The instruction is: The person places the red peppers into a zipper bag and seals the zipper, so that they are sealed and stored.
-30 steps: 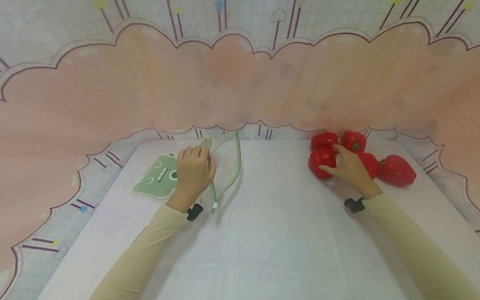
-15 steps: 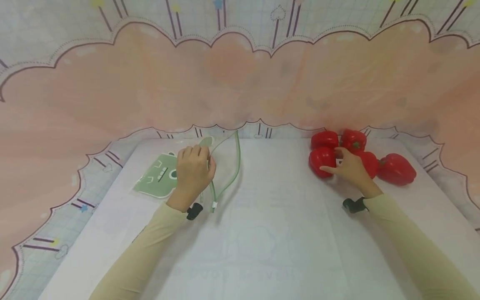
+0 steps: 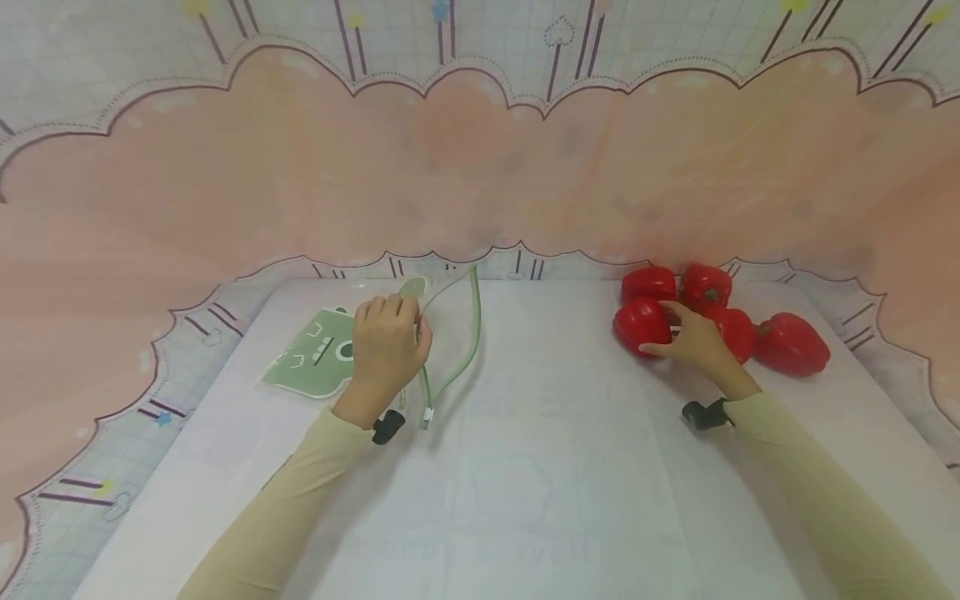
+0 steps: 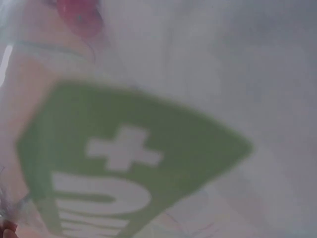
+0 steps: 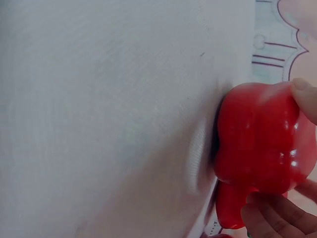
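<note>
While both sleeved arms reach up from the bottom of the frame, the left hand rests left of centre on a clear zip bag with a green rim and a green printed panel. Its fingers are curled over the bag's near edge and grip it; the bag's mouth stands open as a green loop just right of the knuckles. The left wrist view is blurred and shows only the green panel with white markings, close up.

The right hand lies right of centre among a cluster of red bell peppers. Thumb and fingers pinch the leftmost pepper, which sits on the bench. In the right wrist view a fingertip presses the top of this pepper at the right edge of the frame, with further fingers curled beneath it; whether it is lifted clear of the bench cannot be told.

Four more peppers lie touching or just beside it: two behind, one largely hidden by the hand, and one at the far right. A white cloth covers the bench; a pink and pale patterned backdrop fills the upper frame.
</note>
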Available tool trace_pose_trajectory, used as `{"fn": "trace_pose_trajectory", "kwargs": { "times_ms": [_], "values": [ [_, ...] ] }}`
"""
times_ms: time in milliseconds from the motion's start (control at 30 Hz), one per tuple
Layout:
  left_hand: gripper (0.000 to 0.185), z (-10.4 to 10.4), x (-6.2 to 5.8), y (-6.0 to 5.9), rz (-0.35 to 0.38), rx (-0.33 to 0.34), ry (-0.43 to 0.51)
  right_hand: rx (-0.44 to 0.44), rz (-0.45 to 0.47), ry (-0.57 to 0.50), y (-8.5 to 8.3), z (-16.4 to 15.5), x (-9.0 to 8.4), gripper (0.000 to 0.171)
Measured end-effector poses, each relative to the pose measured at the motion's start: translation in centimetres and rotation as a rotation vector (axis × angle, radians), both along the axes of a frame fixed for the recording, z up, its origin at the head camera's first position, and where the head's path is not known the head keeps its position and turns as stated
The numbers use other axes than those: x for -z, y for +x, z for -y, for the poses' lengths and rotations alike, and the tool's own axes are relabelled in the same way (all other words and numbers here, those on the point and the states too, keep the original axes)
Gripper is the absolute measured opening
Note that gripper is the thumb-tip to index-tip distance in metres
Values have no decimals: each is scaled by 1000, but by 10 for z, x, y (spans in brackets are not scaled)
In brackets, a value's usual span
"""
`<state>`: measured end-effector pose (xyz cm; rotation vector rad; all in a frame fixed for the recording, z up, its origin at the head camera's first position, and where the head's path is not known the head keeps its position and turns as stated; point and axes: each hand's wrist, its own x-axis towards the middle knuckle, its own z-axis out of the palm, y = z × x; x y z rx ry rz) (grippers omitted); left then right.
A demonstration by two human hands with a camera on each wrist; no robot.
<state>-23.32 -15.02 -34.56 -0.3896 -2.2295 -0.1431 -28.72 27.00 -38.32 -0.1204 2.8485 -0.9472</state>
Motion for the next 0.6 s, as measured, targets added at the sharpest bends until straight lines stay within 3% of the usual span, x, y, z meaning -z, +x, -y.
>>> {"fn": "trace_pose_trajectory", "kwargs": {
  "times_ms": [600],
  "values": [
    [15,-3,1,-2,-9,-9,-11,-21,-9,-56,1,1,4,102]
  ]
}}
